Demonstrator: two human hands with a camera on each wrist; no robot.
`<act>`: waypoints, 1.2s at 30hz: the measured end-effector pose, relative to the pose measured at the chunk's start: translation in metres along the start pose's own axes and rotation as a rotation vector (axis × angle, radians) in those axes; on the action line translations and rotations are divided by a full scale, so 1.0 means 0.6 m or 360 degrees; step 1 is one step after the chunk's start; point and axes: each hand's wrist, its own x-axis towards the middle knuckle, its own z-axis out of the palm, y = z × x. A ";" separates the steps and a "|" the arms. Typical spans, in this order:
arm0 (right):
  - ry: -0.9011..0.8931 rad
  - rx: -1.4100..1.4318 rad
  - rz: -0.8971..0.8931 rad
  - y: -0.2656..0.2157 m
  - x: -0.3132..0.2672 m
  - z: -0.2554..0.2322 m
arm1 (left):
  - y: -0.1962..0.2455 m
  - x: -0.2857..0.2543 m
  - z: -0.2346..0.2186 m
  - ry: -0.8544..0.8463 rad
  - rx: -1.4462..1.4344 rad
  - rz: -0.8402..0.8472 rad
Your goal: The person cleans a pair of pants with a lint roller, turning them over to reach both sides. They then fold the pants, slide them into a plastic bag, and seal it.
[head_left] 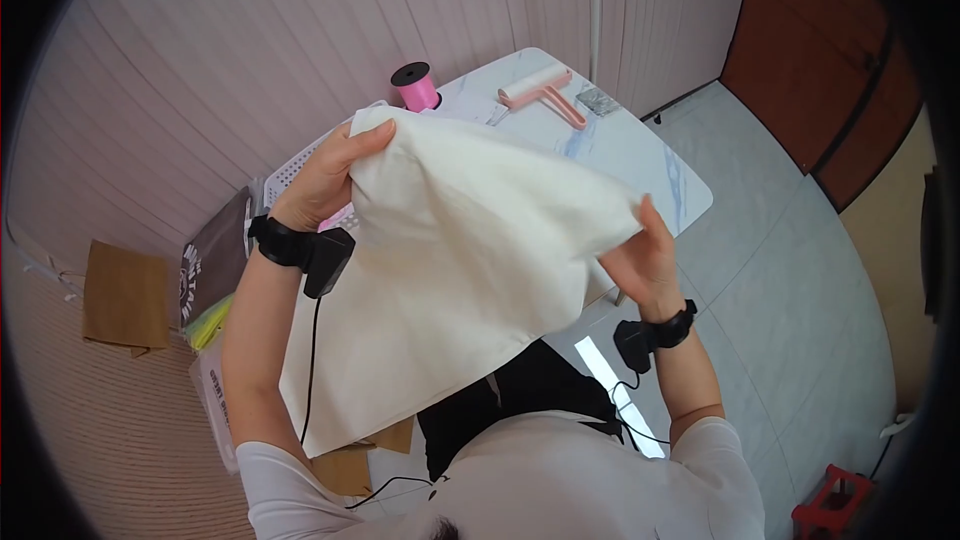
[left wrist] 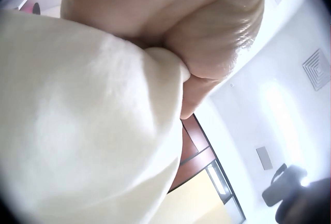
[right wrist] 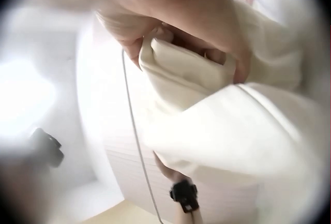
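Holding the large cream cotton cloth (head_left: 450, 270) aloft above the white marble-look table (head_left: 640, 155); left hand (head_left: 325, 175) and right hand (head_left: 640, 260) each pinch a corner; best keep tension even, edges level.

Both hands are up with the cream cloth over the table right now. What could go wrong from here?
1. The cream cloth is held only at its top corners by the left hand and right hand; a loosened pinch could drop one side.
2. Its upper edge hangs close to the pink ribbon spool and lint roller on the table; a sweep might knock them over.
3. The wrist camera cable runs beside the cloth and may snag.
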 end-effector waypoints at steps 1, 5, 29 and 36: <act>-0.0039 0.0027 0.0018 -0.012 -0.003 0.009 | 0.003 -0.002 -0.001 0.0011 0.0045 -0.0019; 0.0135 -0.1546 -0.0207 -0.019 0.003 0.041 | 0.016 -0.009 -0.012 0.0075 0.0218 -0.0088; 0.0388 -0.1798 -0.1015 -0.050 0.026 0.142 | 0.118 -0.114 -0.003 0.0391 0.0563 -0.0035; -0.0016 -0.1667 -0.0905 -0.146 0.082 0.188 | 0.187 -0.076 0.021 0.0430 0.1267 0.0334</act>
